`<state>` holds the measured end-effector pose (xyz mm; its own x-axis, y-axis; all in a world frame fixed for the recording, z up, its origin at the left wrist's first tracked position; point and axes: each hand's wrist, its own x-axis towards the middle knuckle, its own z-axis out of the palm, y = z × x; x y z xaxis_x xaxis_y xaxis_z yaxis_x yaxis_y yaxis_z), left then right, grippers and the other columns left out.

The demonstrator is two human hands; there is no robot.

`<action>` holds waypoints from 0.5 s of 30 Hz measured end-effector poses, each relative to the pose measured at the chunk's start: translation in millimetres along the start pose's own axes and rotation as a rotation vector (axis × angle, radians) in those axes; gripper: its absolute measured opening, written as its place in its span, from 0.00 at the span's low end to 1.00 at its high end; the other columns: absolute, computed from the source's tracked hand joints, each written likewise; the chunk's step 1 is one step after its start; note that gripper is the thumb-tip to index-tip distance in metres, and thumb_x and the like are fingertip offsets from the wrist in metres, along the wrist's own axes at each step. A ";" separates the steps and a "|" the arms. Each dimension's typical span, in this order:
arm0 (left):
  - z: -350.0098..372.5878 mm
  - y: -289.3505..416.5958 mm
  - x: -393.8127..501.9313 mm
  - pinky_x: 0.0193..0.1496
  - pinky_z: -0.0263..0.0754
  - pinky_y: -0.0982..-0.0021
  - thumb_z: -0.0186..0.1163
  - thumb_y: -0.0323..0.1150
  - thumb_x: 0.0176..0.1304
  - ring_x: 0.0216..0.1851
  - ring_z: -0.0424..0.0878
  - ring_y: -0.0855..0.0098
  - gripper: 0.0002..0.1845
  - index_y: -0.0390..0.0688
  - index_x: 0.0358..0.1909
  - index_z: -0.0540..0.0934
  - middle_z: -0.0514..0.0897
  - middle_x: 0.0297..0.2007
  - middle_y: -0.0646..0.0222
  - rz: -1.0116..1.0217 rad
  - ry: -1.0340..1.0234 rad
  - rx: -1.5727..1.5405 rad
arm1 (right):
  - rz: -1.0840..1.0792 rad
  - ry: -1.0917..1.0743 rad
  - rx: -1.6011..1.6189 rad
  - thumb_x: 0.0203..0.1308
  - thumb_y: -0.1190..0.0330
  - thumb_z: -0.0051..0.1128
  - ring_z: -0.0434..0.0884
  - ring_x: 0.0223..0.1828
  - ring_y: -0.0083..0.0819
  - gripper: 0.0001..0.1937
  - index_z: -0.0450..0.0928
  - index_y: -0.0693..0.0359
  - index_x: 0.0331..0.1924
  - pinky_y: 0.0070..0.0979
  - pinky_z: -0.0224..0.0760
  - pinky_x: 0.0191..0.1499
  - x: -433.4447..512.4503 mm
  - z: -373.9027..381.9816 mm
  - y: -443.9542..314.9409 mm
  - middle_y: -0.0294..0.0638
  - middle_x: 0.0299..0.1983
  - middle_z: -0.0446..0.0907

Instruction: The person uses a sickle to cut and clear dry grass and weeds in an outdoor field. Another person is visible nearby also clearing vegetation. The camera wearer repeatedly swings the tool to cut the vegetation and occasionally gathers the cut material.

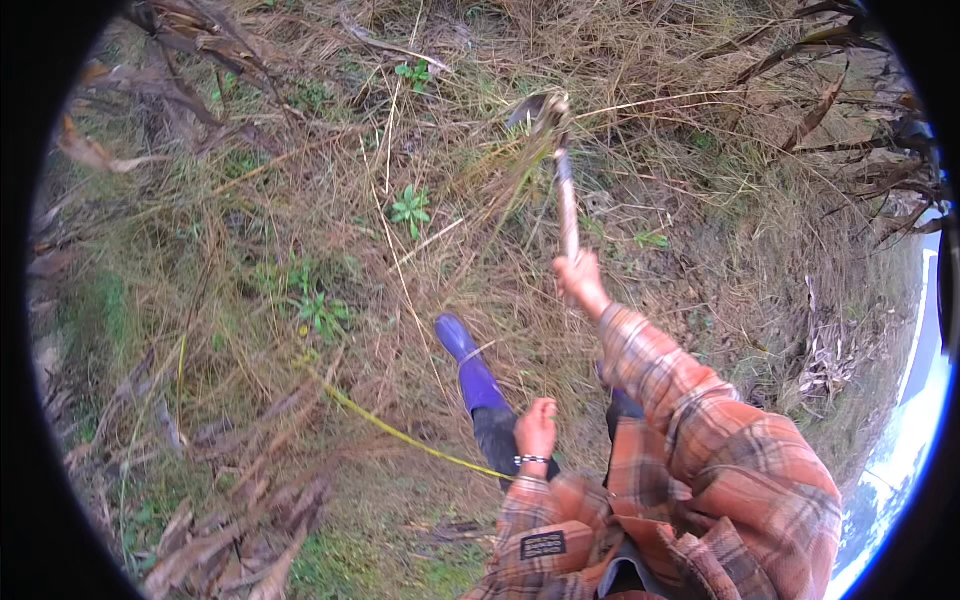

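My right hand, arm stretched forward, grips the wooden handle of a short bladed tool that looks like a sickle. Its dark metal blade points left among dry grass. Strands of grass lie across the tool's head and partly hide it. Close to my body, above my left thigh, my left hand has its fingers curled in. A tiny green bit shows at those fingers; whether they hold it is unclear. One long yellow-green stalk runs from the grass up to my left sleeve.
A purple rubber boot on my left foot stands in the grass; my other boot is mostly hidden behind the right sleeve. Small leafy green plants grow ahead. Withered brown leaves hang at lower left, with more dry leaves at upper right.
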<state>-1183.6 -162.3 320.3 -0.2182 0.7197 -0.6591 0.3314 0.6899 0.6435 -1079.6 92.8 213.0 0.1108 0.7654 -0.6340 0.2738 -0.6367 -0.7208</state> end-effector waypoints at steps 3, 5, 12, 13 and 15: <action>26.8 -18.3 28.4 0.35 0.74 0.58 0.54 0.39 0.58 0.32 0.80 0.56 0.09 0.49 0.37 0.77 0.81 0.32 0.62 0.206 -0.339 0.169 | -0.083 0.243 0.053 0.50 0.69 0.53 0.72 0.08 0.27 0.11 0.70 0.63 0.15 0.25 0.64 0.11 122.0 32.0 -68.8 0.37 0.09 0.70; 28.1 -29.2 26.9 0.38 0.73 0.55 0.55 0.42 0.57 0.34 0.80 0.54 0.12 0.46 0.37 0.77 0.81 0.33 0.57 0.283 -0.517 0.016 | 0.041 0.289 0.274 0.53 0.68 0.53 0.68 0.07 0.26 0.10 0.68 0.62 0.21 0.26 0.60 0.10 143.3 96.6 -106.2 0.33 0.10 0.66; -19.1 -40.8 54.7 0.38 0.74 0.55 0.54 0.42 0.58 0.34 0.80 0.53 0.12 0.47 0.37 0.77 0.82 0.32 0.56 0.171 -0.897 0.503 | 0.528 -0.112 0.214 0.52 0.74 0.51 0.70 0.08 0.23 0.05 0.72 0.68 0.30 0.23 0.62 0.09 -80.4 254.6 -30.4 0.36 0.10 0.69; -23.1 -40.7 60.7 0.38 0.74 0.55 0.54 0.42 0.58 0.34 0.80 0.53 0.12 0.47 0.38 0.77 0.82 0.32 0.55 0.163 -0.915 0.528 | 0.469 -0.122 0.183 0.52 0.74 0.51 0.69 0.08 0.23 0.06 0.72 0.69 0.31 0.22 0.62 0.09 -87.2 241.1 -22.3 0.36 0.10 0.69; -30.7 -41.8 70.9 0.38 0.74 0.54 0.53 0.42 0.58 0.34 0.80 0.52 0.12 0.47 0.38 0.76 0.82 0.31 0.55 0.157 -0.922 0.563 | 0.388 -0.197 0.154 0.52 0.73 0.52 0.69 0.08 0.23 0.07 0.72 0.69 0.33 0.21 0.60 0.09 -72.3 203.9 -24.7 0.35 0.11 0.69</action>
<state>-1241.2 -137.8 258.6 0.5573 0.2992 -0.7746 0.7193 0.2922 0.6303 -1289.1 34.1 219.5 -0.0108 0.4446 -0.8957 0.1016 -0.8906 -0.4433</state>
